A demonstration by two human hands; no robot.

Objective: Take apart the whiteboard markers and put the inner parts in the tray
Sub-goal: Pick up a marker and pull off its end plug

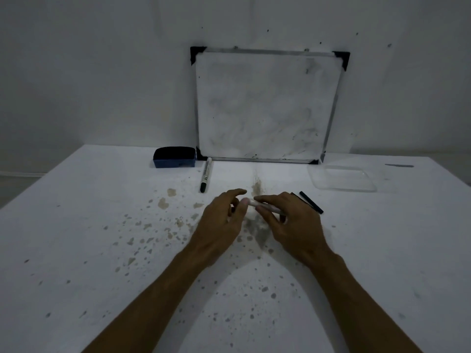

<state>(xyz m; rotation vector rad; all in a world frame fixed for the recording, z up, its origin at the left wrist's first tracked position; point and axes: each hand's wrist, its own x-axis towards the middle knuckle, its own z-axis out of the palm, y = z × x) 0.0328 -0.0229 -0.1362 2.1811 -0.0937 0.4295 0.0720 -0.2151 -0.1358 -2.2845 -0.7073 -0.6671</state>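
My right hand (293, 220) grips a white marker barrel (265, 206) held level over the middle of the table. The fingertips of my left hand (224, 217) touch the barrel's left end, with the thumb raised above it. Whether the left fingers pinch anything is hidden. A whole white marker with a black cap (206, 174) lies further back on the left. A thin black inner stick (311, 202) lies on the table just behind my right hand. The clear plastic tray (341, 178) sits at the back right with nothing visible in it.
A small whiteboard (265, 105) leans against the wall at the back. A blue eraser (174, 157) sits left of it. The white table (102, 225) is speckled with brown stains around my hands. A dark smear (398, 165) marks the far right edge.
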